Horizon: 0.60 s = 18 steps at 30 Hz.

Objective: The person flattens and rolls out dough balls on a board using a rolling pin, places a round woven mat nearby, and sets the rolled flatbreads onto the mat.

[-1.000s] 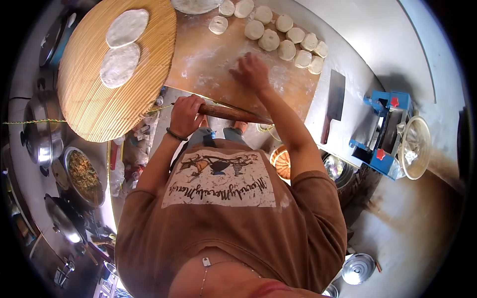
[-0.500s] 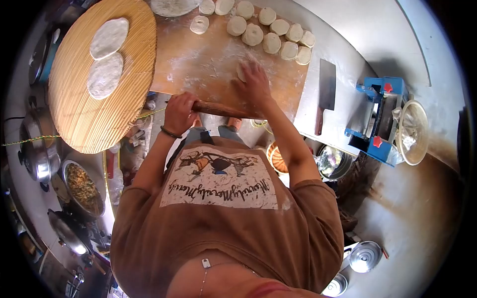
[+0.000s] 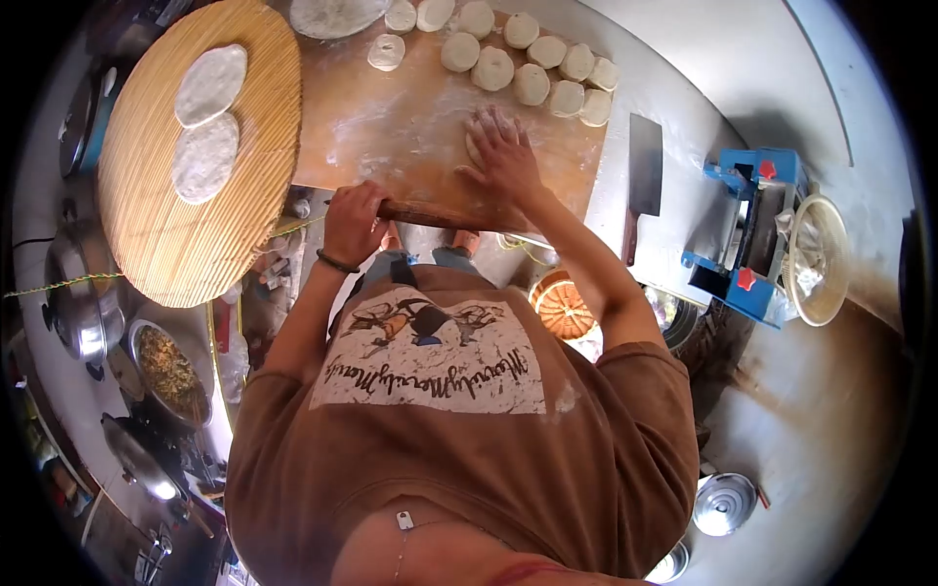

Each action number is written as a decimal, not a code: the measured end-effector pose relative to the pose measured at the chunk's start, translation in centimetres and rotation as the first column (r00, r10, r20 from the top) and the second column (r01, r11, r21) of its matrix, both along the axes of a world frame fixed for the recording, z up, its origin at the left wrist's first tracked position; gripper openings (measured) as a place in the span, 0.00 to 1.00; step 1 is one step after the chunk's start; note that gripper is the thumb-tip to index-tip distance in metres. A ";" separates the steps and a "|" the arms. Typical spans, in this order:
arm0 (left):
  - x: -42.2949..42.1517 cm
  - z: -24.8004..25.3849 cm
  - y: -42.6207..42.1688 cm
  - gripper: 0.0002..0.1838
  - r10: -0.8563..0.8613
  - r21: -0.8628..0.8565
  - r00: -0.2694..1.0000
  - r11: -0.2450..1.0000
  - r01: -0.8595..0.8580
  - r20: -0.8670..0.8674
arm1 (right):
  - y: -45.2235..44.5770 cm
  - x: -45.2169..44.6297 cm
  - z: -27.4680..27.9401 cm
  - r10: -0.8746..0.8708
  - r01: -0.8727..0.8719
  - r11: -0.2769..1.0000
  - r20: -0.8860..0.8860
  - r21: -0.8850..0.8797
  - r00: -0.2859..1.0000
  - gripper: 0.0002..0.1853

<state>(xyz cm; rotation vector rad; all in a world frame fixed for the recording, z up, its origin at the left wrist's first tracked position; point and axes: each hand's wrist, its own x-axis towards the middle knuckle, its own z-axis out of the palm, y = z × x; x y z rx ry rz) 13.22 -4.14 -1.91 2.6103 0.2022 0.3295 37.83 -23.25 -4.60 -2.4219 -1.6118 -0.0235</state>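
Observation:
My left hand (image 3: 354,223) is closed around one end of a wooden rolling pin (image 3: 425,215), which lies along the near edge of the floured wooden board (image 3: 391,127). My right hand (image 3: 502,158) presses flat, fingers spread, on a small dough piece (image 3: 473,149) that it mostly covers. Beyond it, several thick dough rounds (image 3: 491,69) stand in rows, and one round (image 3: 386,52) sits apart to their left. Two thin rolled dough sheets, an upper one (image 3: 210,85) and a lower one (image 3: 205,158), lie on the round slatted tray (image 3: 147,230) at left.
On the metal counter at right lie a cleaver (image 3: 645,171) and a blue-framed roller machine (image 3: 750,234), with a mesh basket (image 3: 831,259) beside it. A bowl of chopped food (image 3: 171,371) and a lidded pot (image 3: 83,303) stand at left. A larger dough sheet (image 3: 337,15) lies at the board's far edge.
My right hand has flattened over the dough piece, its fingers spreading wider. My left hand keeps its hold on the rolling pin. The view has shifted slightly.

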 end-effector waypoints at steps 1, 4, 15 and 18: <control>0.0 0.2 0.0 0.18 0.002 0.003 1.000 1.000 -0.002 -0.005 | 0.1 -0.2 0.3 -0.007 0.008 1.000 0.025 -0.013 1.000 0.36; -0.3 0.2 -0.1 0.20 0.006 -0.019 1.000 1.000 -0.006 -0.002 | -2.3 -1.3 0.4 0.033 -0.033 0.999 -0.007 -0.024 0.999 0.35; -1.8 0.2 0.6 0.21 0.065 -0.034 0.997 0.997 -0.063 0.043 | 0.9 4.4 2.4 -0.442 0.279 0.877 -0.428 -0.392 0.788 0.25; -2.8 0.3 1.1 0.21 0.095 -0.023 0.994 0.995 -0.093 0.055 | 3.1 2.8 2.5 -0.246 0.199 0.969 -0.554 -0.146 0.795 0.21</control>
